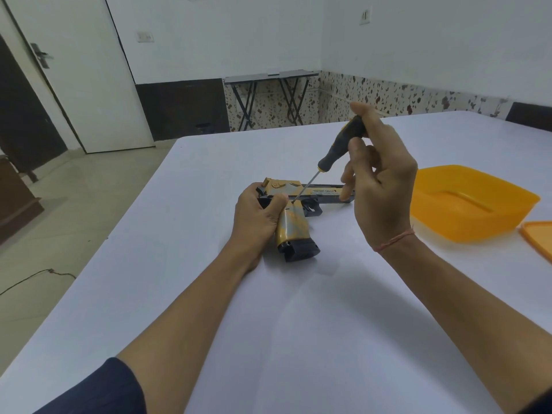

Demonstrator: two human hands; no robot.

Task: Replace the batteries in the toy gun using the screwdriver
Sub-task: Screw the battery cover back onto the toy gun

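Left hand (259, 218) grips gold-and-black plastic toy gun (294, 216) flat on white table (209, 294); right hand (378, 186) pinches black-handled screwdriver (334, 153), tip at grip top.

On the white table (179, 294): 1 toy gun (294, 204), 1 screwdriver (337, 147), 1 orange tub (472, 204) at the right, and 1 orange lid (537, 237) at the right edge. 2 hands: left hand (257, 216), right hand (379, 186). 1 folding table (268, 76) stands far off.

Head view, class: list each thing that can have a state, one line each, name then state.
Toy gun: flat on table, gripped.
Screwdriver: tilted, tip on gun.
Left hand: shut on grip.
Right hand: shut on handle.
Orange container: open.
Orange lid: off, beside container.
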